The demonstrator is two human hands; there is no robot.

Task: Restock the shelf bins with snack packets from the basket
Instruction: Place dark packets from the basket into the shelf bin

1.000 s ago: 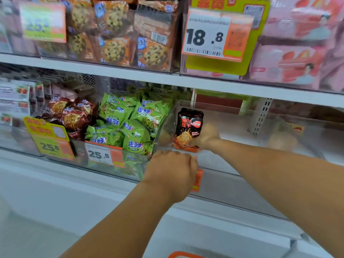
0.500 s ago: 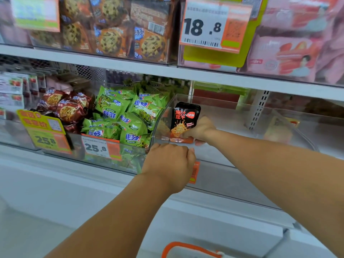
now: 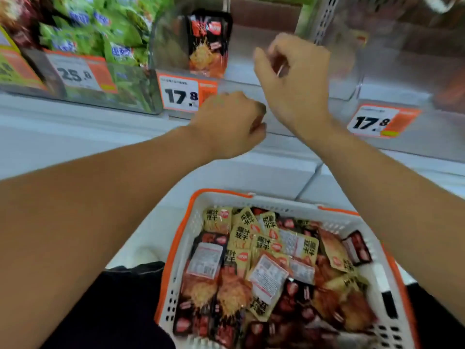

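Note:
A black and orange snack packet [image 3: 207,44] stands upright, alone, at the left front of a clear shelf bin [image 3: 161,41]. My right hand [image 3: 294,79] hovers just right of it with fingers loosely curled and nothing in them. My left hand [image 3: 231,122] is curled into a fist in front of the bin's lower edge and holds nothing that I can see. Below my arms sits a white basket with an orange rim [image 3: 276,201], filled with several black and yellow snack packets [image 3: 264,260].
Green packets [image 3: 100,34] fill the neighbouring bin on the left, behind a 25.8 price tag [image 3: 75,73]. A 17.8 tag [image 3: 180,94] hangs on the bin with the packet, another 17.8 tag [image 3: 372,122] on the clear bin to the right. A white shelf ledge [image 3: 75,137] runs below.
The view has tilted down, bringing the basket into sight. My right hand let go of the black packet and drew back to the right. My left hand came off the bin's front edge.

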